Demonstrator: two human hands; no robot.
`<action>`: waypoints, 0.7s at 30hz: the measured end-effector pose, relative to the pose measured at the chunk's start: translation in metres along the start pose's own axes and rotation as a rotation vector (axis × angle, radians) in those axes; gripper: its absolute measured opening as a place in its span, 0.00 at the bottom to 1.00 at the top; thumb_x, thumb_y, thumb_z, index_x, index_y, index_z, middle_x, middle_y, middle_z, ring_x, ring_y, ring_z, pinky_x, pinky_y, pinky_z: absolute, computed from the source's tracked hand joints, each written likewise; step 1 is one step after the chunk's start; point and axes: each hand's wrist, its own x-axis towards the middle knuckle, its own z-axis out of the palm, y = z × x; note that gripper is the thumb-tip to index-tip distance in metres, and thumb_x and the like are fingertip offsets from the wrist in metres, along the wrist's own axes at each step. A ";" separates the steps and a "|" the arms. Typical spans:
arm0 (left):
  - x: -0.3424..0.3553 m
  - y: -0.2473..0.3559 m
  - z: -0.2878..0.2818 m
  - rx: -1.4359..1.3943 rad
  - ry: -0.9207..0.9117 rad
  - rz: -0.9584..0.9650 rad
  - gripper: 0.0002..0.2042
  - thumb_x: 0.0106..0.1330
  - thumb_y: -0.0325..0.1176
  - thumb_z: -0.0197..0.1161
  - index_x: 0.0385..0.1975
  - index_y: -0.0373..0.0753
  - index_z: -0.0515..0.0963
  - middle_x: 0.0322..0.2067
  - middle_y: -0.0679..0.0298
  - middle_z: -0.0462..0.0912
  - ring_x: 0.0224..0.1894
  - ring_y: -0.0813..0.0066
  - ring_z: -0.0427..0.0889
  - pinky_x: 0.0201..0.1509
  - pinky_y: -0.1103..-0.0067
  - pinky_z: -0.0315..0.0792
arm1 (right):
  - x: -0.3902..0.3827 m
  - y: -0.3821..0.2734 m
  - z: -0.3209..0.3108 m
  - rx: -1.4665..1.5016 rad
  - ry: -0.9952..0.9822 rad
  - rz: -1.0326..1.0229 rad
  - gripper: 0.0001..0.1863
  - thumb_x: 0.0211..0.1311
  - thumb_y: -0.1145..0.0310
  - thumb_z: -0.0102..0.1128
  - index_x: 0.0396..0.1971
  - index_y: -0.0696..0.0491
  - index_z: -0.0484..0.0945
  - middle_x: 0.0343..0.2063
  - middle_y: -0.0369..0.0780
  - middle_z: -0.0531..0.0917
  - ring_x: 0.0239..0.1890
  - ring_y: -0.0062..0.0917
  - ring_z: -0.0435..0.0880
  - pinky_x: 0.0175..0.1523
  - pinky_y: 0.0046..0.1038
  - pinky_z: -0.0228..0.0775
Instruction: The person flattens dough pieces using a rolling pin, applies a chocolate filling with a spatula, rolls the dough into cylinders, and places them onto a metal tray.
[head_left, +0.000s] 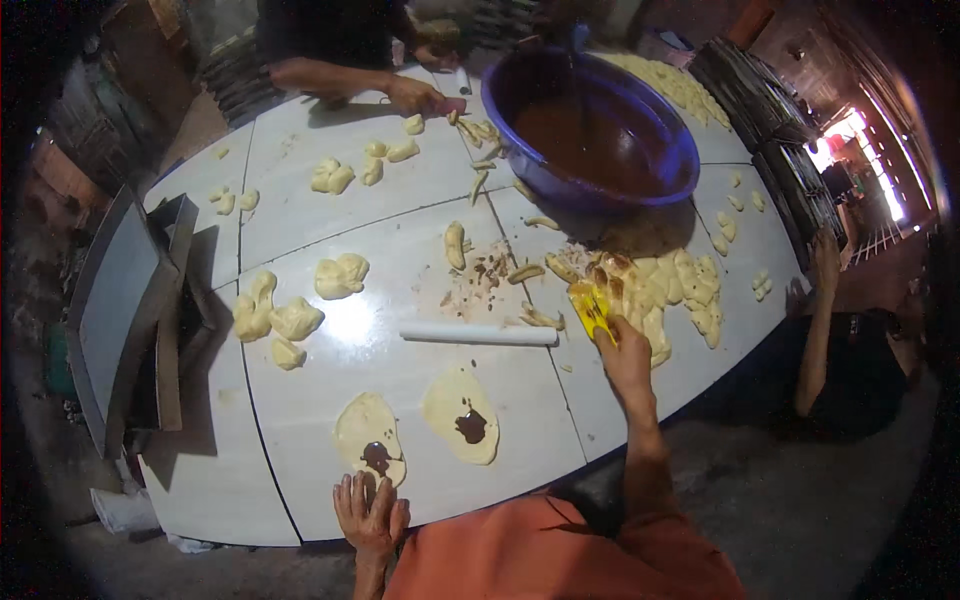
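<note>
My left hand (368,510) was positioned palm down at the near table edge, forearm entering from below, fingers slightly apart, fingertips at the near margin of the left dough sheet (358,420); I could not tell how firmly they pressed. My right arm extended forward, and the right hand (625,350) was clamped on a flat yellow tool (592,308), its far end at the brown-smeared side of the dough mass (672,283), located just right of those fingers. The right dough sheet (444,402) lay ahead and to the right of my left fingers; each sheet carried a dark brown filling (470,426). A white rod (478,334) lay left of my right fingers. The pale, jointed table (340,225) extended forward from both hands. Beyond my right fingers stood a purple basin (683,180) containing brown paste (585,145). Dough lumps (297,318) lay forward-left of my left fingers, and metal trays (112,310) stood farther left. A co-worker's hand (415,96) occupied the far side; dark stacked trays (800,195) stood well right of my right fingers.
</note>
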 end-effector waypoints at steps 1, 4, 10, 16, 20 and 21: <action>-0.001 0.000 0.001 0.002 -0.005 -0.001 0.20 0.66 0.45 0.66 0.57 0.48 0.83 0.65 0.48 0.73 0.69 0.39 0.68 0.71 0.42 0.61 | -0.005 -0.002 0.005 0.002 -0.013 0.015 0.17 0.67 0.61 0.63 0.48 0.59 0.80 0.36 0.55 0.86 0.41 0.52 0.86 0.47 0.47 0.76; -0.005 -0.003 0.006 -0.001 0.031 -0.017 0.21 0.66 0.45 0.66 0.58 0.45 0.82 0.64 0.48 0.74 0.69 0.39 0.69 0.71 0.42 0.61 | -0.008 -0.013 0.007 -0.140 -0.036 0.015 0.16 0.67 0.62 0.64 0.48 0.57 0.79 0.34 0.53 0.86 0.40 0.51 0.86 0.44 0.47 0.76; -0.004 -0.003 0.005 -0.017 0.016 -0.006 0.23 0.67 0.46 0.65 0.59 0.44 0.80 0.64 0.49 0.74 0.68 0.40 0.69 0.70 0.43 0.61 | 0.001 -0.046 -0.005 -0.218 0.160 -0.045 0.16 0.63 0.62 0.68 0.43 0.58 0.83 0.41 0.48 0.83 0.44 0.44 0.84 0.47 0.42 0.75; -0.006 -0.005 0.006 0.029 0.017 -0.019 0.22 0.67 0.45 0.64 0.58 0.43 0.82 0.64 0.48 0.74 0.68 0.40 0.69 0.70 0.43 0.61 | 0.072 -0.067 0.038 -0.093 0.109 -0.479 0.13 0.63 0.68 0.66 0.45 0.56 0.83 0.40 0.46 0.81 0.43 0.43 0.85 0.47 0.41 0.77; -0.003 -0.005 0.010 0.023 0.047 -0.007 0.22 0.67 0.45 0.64 0.58 0.43 0.82 0.64 0.47 0.74 0.68 0.40 0.69 0.70 0.43 0.61 | 0.104 -0.061 0.061 -0.209 -0.139 -0.575 0.10 0.63 0.65 0.64 0.40 0.55 0.82 0.38 0.46 0.81 0.42 0.43 0.84 0.47 0.43 0.78; -0.003 -0.004 0.009 0.020 0.061 -0.014 0.22 0.66 0.44 0.64 0.58 0.43 0.82 0.64 0.47 0.74 0.68 0.40 0.70 0.70 0.43 0.62 | 0.107 -0.065 0.062 -0.250 -0.215 -0.566 0.11 0.64 0.64 0.63 0.38 0.56 0.82 0.38 0.47 0.81 0.41 0.44 0.84 0.47 0.44 0.77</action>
